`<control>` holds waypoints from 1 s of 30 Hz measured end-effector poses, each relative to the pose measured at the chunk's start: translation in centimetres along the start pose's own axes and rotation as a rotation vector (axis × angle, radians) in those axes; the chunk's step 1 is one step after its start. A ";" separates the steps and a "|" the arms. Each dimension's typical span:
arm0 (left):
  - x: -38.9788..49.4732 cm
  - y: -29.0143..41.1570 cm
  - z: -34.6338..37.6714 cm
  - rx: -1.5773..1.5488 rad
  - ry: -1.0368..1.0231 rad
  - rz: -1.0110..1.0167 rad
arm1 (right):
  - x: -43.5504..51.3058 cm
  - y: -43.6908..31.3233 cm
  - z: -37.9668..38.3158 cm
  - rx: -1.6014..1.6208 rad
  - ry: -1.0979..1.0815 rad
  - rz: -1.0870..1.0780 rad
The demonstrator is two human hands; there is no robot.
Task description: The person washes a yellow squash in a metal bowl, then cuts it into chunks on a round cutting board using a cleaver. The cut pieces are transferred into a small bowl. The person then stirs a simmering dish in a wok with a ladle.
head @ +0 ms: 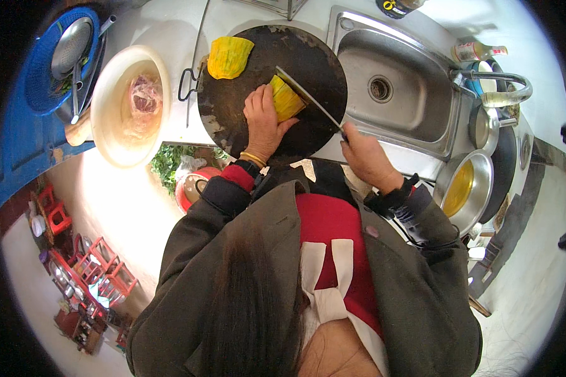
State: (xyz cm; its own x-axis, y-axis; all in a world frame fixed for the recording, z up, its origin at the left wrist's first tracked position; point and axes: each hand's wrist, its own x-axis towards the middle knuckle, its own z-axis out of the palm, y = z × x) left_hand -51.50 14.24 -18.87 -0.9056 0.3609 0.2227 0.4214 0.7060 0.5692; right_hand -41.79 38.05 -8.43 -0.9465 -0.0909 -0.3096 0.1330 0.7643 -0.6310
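Note:
My left hand [263, 120] holds a piece of yellow-green squash [287, 100] down on a round dark cutting board [311, 56], its fingers on the squash's left side. In my right hand [370, 160] is the handle of a knife [309, 96]; the blade runs up and left along the squash's right side. Whether the edge touches the flesh cannot be told. Another peeled squash chunk [228, 57] rests by the board's upper left edge, apart from both hands.
Left of the board, a cream basin [165, 118] holds meat in liquid, beside a blue basket [37, 89] with a skimmer. On the right lie a steel sink [405, 108], its faucet [500, 75] and a metal bowl of yellow liquid [483, 188]. A wire handle [186, 85] adjoins the board.

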 end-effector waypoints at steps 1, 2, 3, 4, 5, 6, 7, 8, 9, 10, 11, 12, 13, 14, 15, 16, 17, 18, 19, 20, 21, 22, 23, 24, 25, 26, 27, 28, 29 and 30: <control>0.0 0.1 -0.1 0.002 -0.006 0.001 | 0.0 -0.3 -0.5 0.036 0.018 -0.006; 0.1 0.1 -0.2 0.004 -0.011 -0.001 | 0.0 -0.7 -1.1 0.065 0.029 0.006; 0.1 0.1 -0.4 -0.003 -0.018 0.002 | 0.0 -1.1 -1.6 0.096 0.040 0.017; 0.0 0.2 -0.7 -0.010 -0.027 0.004 | -0.1 -1.5 -2.1 0.163 0.081 0.001; 0.0 0.2 -1.0 -0.020 -0.036 0.008 | -0.2 -1.9 -2.4 0.157 0.060 0.016; -0.1 0.1 -1.4 -0.025 -0.029 0.019 | -0.3 -2.2 -2.7 0.161 0.050 0.012; -0.3 0.0 -1.9 -0.035 -0.023 0.032 | -0.4 -2.5 -2.8 0.178 0.060 -0.030; -0.3 -0.2 -2.2 -0.045 -0.020 0.046 | -0.5 -2.7 -2.8 0.137 0.034 0.013; -0.3 -0.4 -2.5 -0.070 -0.019 0.069 | -0.6 -2.9 -2.7 0.111 0.022 0.013; -0.2 -0.7 -2.7 -0.094 -0.017 0.090 | -0.7 -3.0 -2.5 0.083 0.015 0.015; -0.2 -1.0 -2.9 -0.117 -0.016 0.106 | -0.8 -3.0 -2.3 0.082 0.017 0.014; -0.2 -1.3 -2.9 -0.119 -0.022 0.114 | -0.8 -3.0 -2.0 0.080 0.025 0.016; -0.2 -1.5 -2.9 -0.120 -0.029 0.117 | -0.9 -2.9 -1.8 0.076 0.033 0.020; -0.3 -1.7 -2.9 -0.122 -0.037 0.125 | -0.9 -2.8 -1.6 0.061 0.035 0.024; -0.3 -1.9 -2.8 -0.131 -0.024 0.128 | -0.9 -2.6 -1.5 0.045 0.036 0.028; -0.4 -2.0 -2.8 -0.138 -0.010 0.133 | -0.9 -2.5 -1.4 0.035 0.035 0.025; -0.5 -2.2 -2.8 -0.144 0.000 0.136 | -0.9 -2.5 -1.4 0.013 0.028 0.003; -0.6 -2.3 -2.8 -0.146 0.010 0.141 | -0.8 -2.5 -1.3 -0.005 0.019 -0.024; -0.7 -2.4 -2.8 -0.148 0.018 0.144 | -0.7 -2.5 -1.4 -0.027 0.027 -0.041; -0.7 -2.5 -2.7 -0.151 0.029 0.151 | -0.5 -2.7 -1.4 -0.036 0.030 -0.058; -0.7 -2.6 -2.7 -0.148 0.026 0.164 | -0.3 -2.9 -1.3 -0.049 0.049 -0.066; -0.8 -2.7 -2.7 -0.145 0.028 0.176 | -0.1 -3.2 -1.3 -0.055 0.052 -0.080; -0.8 -2.8 -2.7 -0.139 0.028 0.185 | 0.0 -3.4 -1.4 -0.079 0.075 -0.070; -0.8 -2.9 -2.7 -0.152 0.032 0.187 | 0.0 -3.7 -1.5 -0.094 0.080 -0.065; -0.8 -3.0 -2.6 -0.160 0.035 0.187 | 0.0 -3.8 -1.6 -0.109 0.086 -0.060; -0.9 -3.1 -2.6 -0.167 0.037 0.184 | 0.0 -4.1 -1.7 -0.117 0.074 -0.051; -1.0 -3.1 -2.6 -0.164 0.035 0.184 | -0.2 -4.2 -1.8 -0.125 0.067 -0.035; -1.0 -3.2 -2.5 -0.161 0.039 0.185 | -0.1 -4.3 -1.8 -0.139 0.077 -0.021; -1.0 -3.2 -2.5 -0.158 0.039 0.182 | -0.1 -4.4 -1.8 -0.137 0.061 -0.032; -1.0 -3.2 -2.4 -0.161 0.042 0.186 | 0.0 -4.4 -1.7 -0.137 0.058 -0.042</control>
State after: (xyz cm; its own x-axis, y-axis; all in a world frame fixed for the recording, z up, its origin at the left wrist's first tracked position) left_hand -52.10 10.13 -19.00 -0.8156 0.4479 0.3663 0.5712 0.5220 0.6334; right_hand -42.87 35.80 -4.44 -0.9665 -0.0907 -0.2403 0.0549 0.8409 -0.5384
